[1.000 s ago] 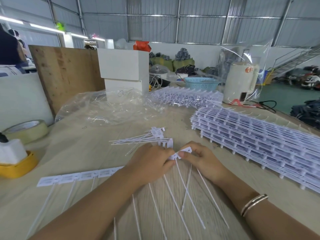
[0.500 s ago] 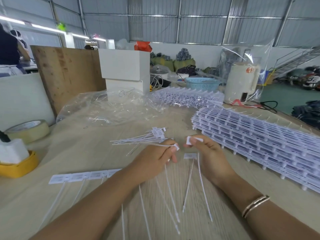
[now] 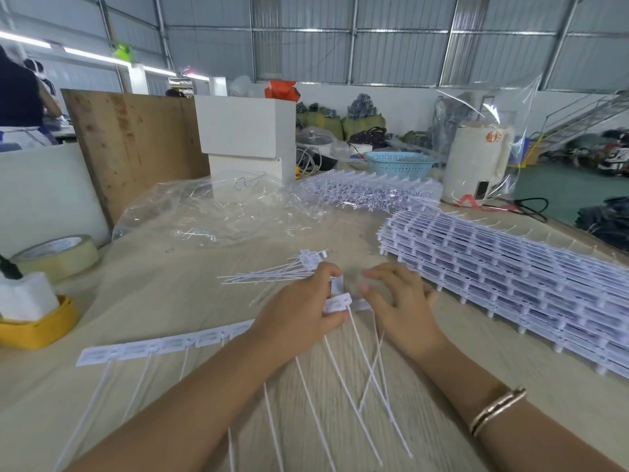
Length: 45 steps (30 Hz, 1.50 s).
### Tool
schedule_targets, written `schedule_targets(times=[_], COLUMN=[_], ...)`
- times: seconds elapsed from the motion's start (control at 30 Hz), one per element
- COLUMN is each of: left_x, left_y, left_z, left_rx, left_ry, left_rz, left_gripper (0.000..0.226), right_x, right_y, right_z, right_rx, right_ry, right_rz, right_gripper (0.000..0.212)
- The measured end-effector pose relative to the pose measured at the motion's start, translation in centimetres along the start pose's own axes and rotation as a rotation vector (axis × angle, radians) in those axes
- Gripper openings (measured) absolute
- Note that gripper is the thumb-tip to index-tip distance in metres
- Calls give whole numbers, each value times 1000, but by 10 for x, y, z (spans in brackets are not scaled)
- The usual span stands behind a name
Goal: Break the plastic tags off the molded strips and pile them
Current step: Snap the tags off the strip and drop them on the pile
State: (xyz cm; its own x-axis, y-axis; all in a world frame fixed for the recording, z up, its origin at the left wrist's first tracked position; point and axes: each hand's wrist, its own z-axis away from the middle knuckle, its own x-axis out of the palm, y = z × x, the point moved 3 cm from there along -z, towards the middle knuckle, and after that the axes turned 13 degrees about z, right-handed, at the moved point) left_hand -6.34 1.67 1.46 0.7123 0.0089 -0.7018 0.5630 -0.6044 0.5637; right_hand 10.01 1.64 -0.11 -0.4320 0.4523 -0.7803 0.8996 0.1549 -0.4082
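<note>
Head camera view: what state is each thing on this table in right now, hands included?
Left hand: curled, gripping the end of the molded strip.
Right hand: open, fingers spread, holding nothing visible.
Molded strip: flat on the table, several tags still joined.
Loose tag: detached, lying between the hands.
Pile of tags: separated, lying loosely together.
Stacked strips: unbroken, neatly layered.
Plastic bag: crumpled, lying open.
Tape roll: lying flat.
</note>
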Motion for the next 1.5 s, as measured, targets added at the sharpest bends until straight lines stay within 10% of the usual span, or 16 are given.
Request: schedule_targets(times=[0.3,0.9,1.3,1.5], left_x=[-3,-5,-2,-4], left_y=[8,1,-10,1], left_z=[-1,5,1,2], left_rx=[21,43,-243,-213], left_ry=[-58,-69,-250,-241], left_rz=[105,-326,632,718], left_gripper=[37,27,16,6], right_x=[-3,-1,-7,-5], right_y=[-12,-7,-16,-13], right_z=[5,4,7,6], right_rx=[-100,-57,-88,-36], right_ry=[-325,-263,-173,-232], right_rz=[-353,-414,-459,-802], right_gripper=[20,7,21,10])
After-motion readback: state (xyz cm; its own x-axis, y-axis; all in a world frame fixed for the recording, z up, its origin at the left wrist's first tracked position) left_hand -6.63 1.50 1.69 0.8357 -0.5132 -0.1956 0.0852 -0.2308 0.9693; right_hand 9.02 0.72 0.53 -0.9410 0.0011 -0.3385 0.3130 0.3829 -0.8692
